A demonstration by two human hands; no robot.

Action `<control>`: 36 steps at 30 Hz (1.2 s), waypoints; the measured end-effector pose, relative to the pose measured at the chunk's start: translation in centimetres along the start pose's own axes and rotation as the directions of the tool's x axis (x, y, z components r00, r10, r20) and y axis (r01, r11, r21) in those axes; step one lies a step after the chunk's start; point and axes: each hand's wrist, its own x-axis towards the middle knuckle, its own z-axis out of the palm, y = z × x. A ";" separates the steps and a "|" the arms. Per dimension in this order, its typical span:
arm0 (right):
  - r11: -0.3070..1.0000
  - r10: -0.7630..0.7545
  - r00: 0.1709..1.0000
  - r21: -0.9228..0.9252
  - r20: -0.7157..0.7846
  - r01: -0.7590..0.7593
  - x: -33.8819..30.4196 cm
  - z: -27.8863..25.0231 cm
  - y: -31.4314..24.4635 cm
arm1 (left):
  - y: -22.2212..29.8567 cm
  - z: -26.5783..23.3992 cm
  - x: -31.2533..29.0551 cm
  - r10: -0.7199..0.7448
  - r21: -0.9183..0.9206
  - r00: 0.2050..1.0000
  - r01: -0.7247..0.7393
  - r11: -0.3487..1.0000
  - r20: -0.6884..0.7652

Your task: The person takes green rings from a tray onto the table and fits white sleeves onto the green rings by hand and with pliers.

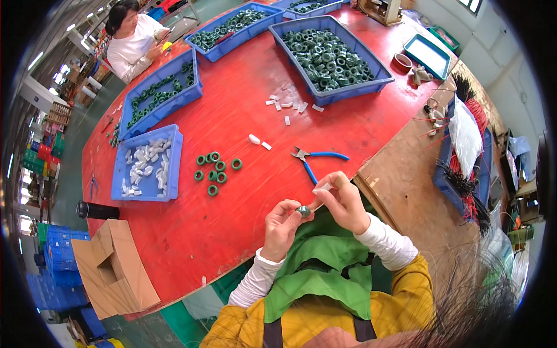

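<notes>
Between the fingertips of my left hand [281,228] is a small green ring [303,211], pinched at the table's near edge. Close beside it, my right hand [343,204] pinches a small white strip [322,188] between thumb and fingers. Just beyond my hands lie cutting pliers with blue handles [316,159], their jaws pointing left. Several loose green rings [220,166] form a cluster on the red table, left of the pliers. Two small white pieces [260,141] rest between that cluster and the pliers.
Blue trays of green rings [383,81] stand along the far side. A blue tray [177,174] with white pieces sits left. A cardboard box [139,284] and black bottle [97,210] are near left. Wire bundles [477,116] lie right. Another person [132,43] sits far left.
</notes>
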 end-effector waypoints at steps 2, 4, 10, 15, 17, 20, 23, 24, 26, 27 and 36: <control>0.999 0.031 0.999 0.025 0.024 -0.032 0.6 -0.3 -0.2 | 0.3 -0.1 0.0 -0.006 0.043 1.000 0.006 0.999 0.019; 0.996 0.063 0.997 0.054 0.049 -0.066 1.1 -0.3 -0.4 | 0.8 -0.4 0.0 -0.016 0.088 0.999 0.013 0.996 0.035; 0.991 0.131 0.982 -0.016 0.134 -0.130 1.4 -0.1 -1.4 | 1.9 -0.8 0.0 -0.118 0.145 0.993 0.112 0.983 0.029; 1.000 0.011 0.988 -0.028 0.156 -0.007 0.4 0.6 -1.9 | 1.6 -0.3 0.2 -0.083 0.039 0.997 0.083 0.996 -0.011; 0.999 0.020 0.991 -0.048 0.135 -0.013 0.4 0.6 -2.0 | 1.4 -0.3 0.3 -0.061 0.057 0.998 0.062 0.996 -0.016; 0.999 0.044 0.995 0.009 0.090 -0.045 0.5 0.5 -1.7 | 1.4 -0.4 0.3 -0.038 0.090 0.999 0.039 0.995 -0.014; 0.992 0.075 0.995 0.093 0.063 -0.081 0.8 0.3 -1.1 | 1.7 -0.6 0.2 -0.032 0.151 0.999 0.030 0.988 0.012; 0.991 0.099 0.994 0.086 0.046 -0.103 0.9 0.3 -1.0 | 1.8 -0.7 0.3 -0.022 0.195 0.999 0.016 0.981 0.030; 0.989 0.120 0.992 0.080 0.031 -0.122 1.2 0.3 -0.4 | 2.2 -0.7 0.2 -0.049 0.205 0.998 0.040 0.978 0.038; 0.984 0.139 0.989 0.101 0.051 -0.144 1.3 0.3 0.0 | 2.4 -0.6 0.3 -0.074 0.215 0.996 0.062 0.975 0.049; 0.849 0.389 0.904 0.312 0.176 -0.426 1.7 0.5 2.0 | 2.8 -2.3 1.2 -0.205 0.129 0.952 0.180 0.975 0.226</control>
